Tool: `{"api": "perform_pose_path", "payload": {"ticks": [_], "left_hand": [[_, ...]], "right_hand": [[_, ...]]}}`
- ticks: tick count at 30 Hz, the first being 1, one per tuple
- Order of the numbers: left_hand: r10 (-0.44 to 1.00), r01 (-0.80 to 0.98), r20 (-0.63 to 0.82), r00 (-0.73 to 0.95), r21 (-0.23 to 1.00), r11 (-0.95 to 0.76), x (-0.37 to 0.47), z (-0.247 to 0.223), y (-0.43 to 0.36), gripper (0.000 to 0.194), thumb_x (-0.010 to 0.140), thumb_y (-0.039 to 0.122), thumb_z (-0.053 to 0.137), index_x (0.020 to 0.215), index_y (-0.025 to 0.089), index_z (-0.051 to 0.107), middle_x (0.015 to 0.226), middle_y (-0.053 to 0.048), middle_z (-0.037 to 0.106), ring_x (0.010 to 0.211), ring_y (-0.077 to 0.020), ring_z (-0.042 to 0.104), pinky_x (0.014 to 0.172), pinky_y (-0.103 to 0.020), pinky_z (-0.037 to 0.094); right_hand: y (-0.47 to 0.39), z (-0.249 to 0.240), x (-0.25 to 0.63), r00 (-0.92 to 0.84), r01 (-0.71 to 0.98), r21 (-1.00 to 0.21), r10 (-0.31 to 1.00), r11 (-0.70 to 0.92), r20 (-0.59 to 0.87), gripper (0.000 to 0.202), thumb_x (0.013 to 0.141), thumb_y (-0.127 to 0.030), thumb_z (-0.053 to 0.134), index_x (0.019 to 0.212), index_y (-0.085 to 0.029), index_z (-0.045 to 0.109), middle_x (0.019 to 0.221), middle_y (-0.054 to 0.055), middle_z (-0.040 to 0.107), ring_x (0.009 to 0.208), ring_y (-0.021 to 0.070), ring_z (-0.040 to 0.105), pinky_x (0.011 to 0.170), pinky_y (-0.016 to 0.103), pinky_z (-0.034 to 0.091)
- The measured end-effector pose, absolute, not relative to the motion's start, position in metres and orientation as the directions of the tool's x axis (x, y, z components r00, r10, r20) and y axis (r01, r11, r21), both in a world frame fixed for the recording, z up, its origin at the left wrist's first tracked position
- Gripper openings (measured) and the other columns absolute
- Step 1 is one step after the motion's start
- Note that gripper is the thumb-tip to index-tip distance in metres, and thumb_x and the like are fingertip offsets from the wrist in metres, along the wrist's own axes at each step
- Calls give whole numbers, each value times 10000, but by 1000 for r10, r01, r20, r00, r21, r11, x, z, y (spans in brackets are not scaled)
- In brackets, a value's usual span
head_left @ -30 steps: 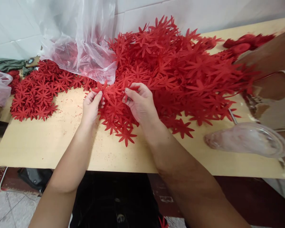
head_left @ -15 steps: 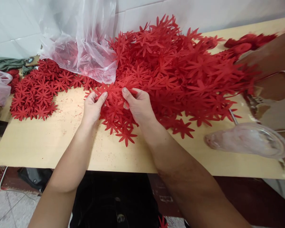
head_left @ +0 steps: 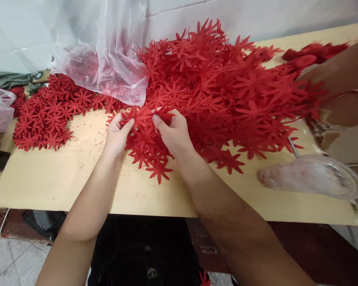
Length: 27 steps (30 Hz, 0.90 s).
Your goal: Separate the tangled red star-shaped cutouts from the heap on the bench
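Between my hands is a red flower-shaped cutout (head_left: pixel 142 115) with long narrow petals. My left hand (head_left: pixel 118 130) pinches its left side between thumb and fingers. On its right side, my right hand (head_left: pixel 173 129) is closed with the thumb on top; its other fingers are partly hidden by red petals. Just below lie more loose red cutouts (head_left: pixel 149 149) on the table. A large heap of the same cutouts (head_left: pixel 209 91) rises behind and to the right of my hands.
A lower pile of red cutouts (head_left: pixel 44 115) covers the table's left part. A clear plastic bag (head_left: pixel 107 67) stands against the tiled wall. To the right lie a transparent plastic cup (head_left: pixel 310 176) on its side and a cardboard box (head_left: pixel 343 87). The wooden table's front edge (head_left: pixel 155 214) runs below my forearms.
My right thumb has shifted slightly left and down along the cutout, and petals now stick up over the right fingers. My left hand stays nearly in place.
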<state>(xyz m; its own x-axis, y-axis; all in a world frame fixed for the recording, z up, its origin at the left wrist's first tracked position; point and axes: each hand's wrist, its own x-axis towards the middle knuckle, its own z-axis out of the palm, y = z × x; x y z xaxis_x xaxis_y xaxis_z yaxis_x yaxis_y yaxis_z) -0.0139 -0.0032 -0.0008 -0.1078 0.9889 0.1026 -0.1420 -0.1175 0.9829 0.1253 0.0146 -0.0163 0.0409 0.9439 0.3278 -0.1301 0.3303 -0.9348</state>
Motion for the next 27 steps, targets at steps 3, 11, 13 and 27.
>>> {"api": "perform_pose_path", "payload": {"ticks": [3, 11, 13, 27], "left_hand": [[991, -174, 61, -121, 981, -82, -14, 0, -5, 128, 722, 281, 664, 785, 213, 576, 624, 51, 578, 532, -66, 540, 502, -187, 413], [998, -203, 58, -36, 977, -64, -6, 8, -11, 257, 668, 381, 728, 772, 195, 585, 611, 55, 570, 570, -66, 558, 575, -202, 442], [997, -218, 71, 1, 973, -70, -5, 8, -11, 293, 617, 377, 765, 773, 187, 605, 639, 48, 607, 612, -71, 580, 620, -208, 465], [963, -257, 54, -266, 958, -125, -21, 4, 0, 276, 610, 365, 773, 749, 185, 617, 612, 54, 599, 562, -56, 559, 565, -185, 454]], "right_hand": [[14, -15, 126, 58, -136, -936, 946, 325, 320, 302, 731, -470, 645, 699, -201, 510, 596, -47, 443, 563, 73, 448, 578, 241, 446], [6, -6, 122, -64, -179, -945, 955, 275, 290, 367, 668, -538, 673, 646, -185, 577, 638, -20, 538, 637, 94, 505, 630, 255, 480], [4, -5, 120, -112, -196, -945, 952, 261, 286, 406, 644, -570, 676, 603, -183, 558, 619, -22, 531, 620, 90, 497, 624, 253, 483], [2, 3, 123, -131, -257, -947, 964, 191, 230, 490, 614, -614, 669, 541, -186, 442, 512, -65, 337, 494, 43, 316, 477, 205, 327]]}}
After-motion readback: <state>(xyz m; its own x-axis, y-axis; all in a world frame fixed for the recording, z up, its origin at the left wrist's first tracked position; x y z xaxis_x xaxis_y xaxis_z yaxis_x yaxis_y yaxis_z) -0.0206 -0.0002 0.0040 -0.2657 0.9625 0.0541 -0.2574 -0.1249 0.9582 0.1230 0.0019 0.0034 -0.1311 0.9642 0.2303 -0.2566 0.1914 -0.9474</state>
